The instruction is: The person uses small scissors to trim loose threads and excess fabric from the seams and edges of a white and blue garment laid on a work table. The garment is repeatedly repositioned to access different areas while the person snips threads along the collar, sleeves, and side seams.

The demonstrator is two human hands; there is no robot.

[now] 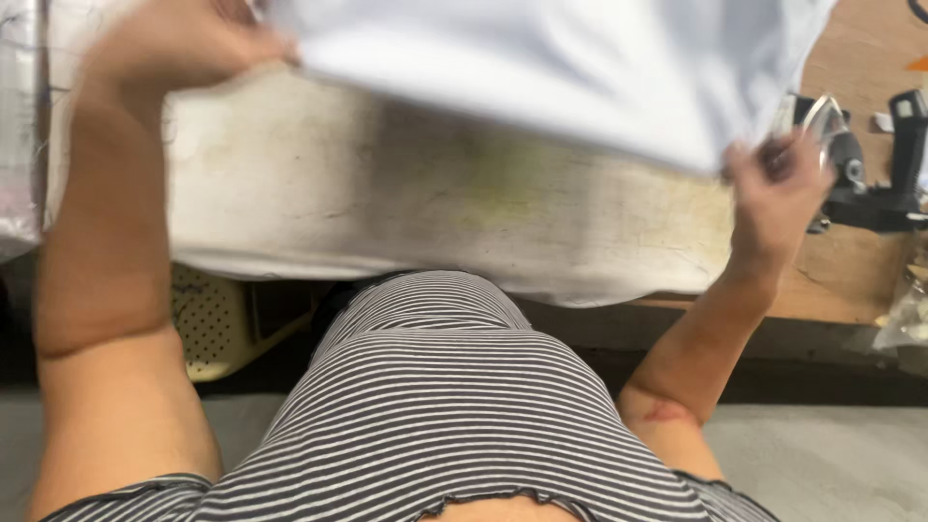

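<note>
Left hand: [179,43] raised, arm bent, fingers closed on one white cloth [541,68].
Right hand: [773,188] raised, pinching the cloth's edge.
Below hands: one stained padded board [406,193].
Beside right hand: black clamp [880,174].

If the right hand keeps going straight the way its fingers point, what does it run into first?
Most likely the black metal tool just beyond the right hand, which grips the white cloth's edge; depth is unclear.
</note>
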